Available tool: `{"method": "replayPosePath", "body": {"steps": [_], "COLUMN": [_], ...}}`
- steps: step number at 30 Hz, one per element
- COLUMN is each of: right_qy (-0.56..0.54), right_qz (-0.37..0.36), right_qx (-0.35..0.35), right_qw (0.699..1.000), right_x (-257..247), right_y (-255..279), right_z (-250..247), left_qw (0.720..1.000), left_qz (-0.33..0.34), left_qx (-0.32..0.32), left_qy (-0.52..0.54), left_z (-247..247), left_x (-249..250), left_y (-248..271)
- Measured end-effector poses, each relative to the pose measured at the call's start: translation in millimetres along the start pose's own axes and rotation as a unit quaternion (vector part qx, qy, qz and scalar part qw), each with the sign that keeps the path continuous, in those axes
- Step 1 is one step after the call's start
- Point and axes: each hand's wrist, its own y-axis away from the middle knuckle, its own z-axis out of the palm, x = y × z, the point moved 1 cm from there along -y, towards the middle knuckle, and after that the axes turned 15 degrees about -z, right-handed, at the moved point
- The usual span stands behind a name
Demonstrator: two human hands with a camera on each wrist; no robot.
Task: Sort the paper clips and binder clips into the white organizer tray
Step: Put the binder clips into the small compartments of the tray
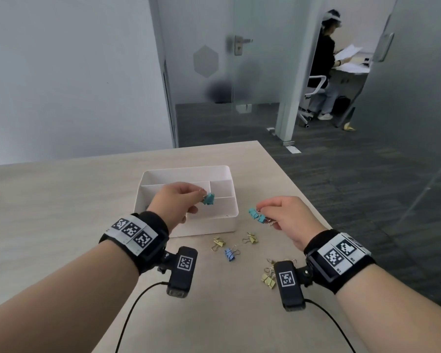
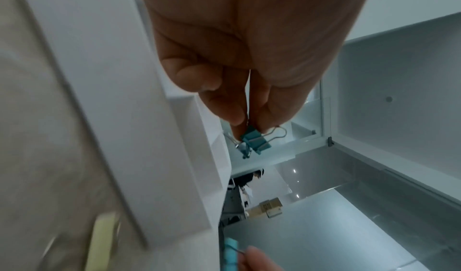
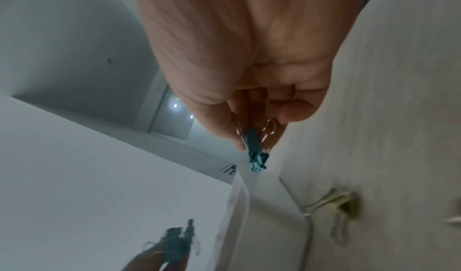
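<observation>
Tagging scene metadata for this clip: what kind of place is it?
Most likely an office meeting room. Cues: a frosted glass door with a lever handle, a bare wood-grain table, dark carpet tiles, and beyond the glass a second person holding papers near a desk and a swivel chair.

One tray, one blue binder clip.

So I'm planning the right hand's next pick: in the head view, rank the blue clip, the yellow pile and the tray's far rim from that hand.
From the right hand:
1. Blue clip, on the table, toward the left hand's side.
2. Yellow pile, nearer the person; close to call with 1.
3. Tray's far rim, clearly farthest.
</observation>
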Motion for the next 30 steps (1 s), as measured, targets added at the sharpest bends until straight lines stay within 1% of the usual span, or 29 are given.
{"method": "replayPosePath", "body": {"steps": [3,6,11,13,16,21,23,27,30], "right_qy": [-0.030,-0.046,-0.052,-0.053,-0.050,-0.028,0.001,0.058,0.091], "right_qz": [-0.014,-0.023,-0.036,-0.038,-0.038,-0.024,-0.039,-0.078,-0.090], "right_qx": [-0.002,-0.029,-0.059,-0.064,-0.068,-0.088,-0.082,-0.046,-0.044], "right_qw": [0.999,0.998,0.996,0.996,0.996,0.995,0.996,0.994,0.991], "right_x": [-17.6,-35.5,-54.1,-59.2,-64.4,-65.0,-65.3,-70.3,-71.5], "right_y": [-10.6,-23.0,-44.8,-52.4,-61.2,-74.3,-81.1,-88.8,-89.5], "right_z": [12.2,28.7,57.4,67.7,80.6,97.9,101.0,103.7,108.7], "left_qw": [0.998,0.994,0.982,0.980,0.984,0.988,0.990,0.993,0.997], "left_qz": [0.014,0.010,0.023,0.028,0.030,0.033,0.029,0.018,0.002], "left_qx": [0.056,0.094,0.120,0.107,0.081,0.088,0.087,0.077,0.064], "left_qy": [-0.019,-0.057,-0.146,-0.165,-0.157,-0.120,-0.109,-0.083,-0.054], "left_z": [-10.6,-17.1,-17.5,-15.1,-14.2,-26.7,-32.1,-35.7,-33.8], "left_x": [9.3,14.7,19.4,18.3,12.3,3.7,1.6,-3.9,-7.9], "left_y": [-16.0,-31.0,-45.7,-50.1,-52.2,-45.7,-41.7,-28.9,-16.6]}}
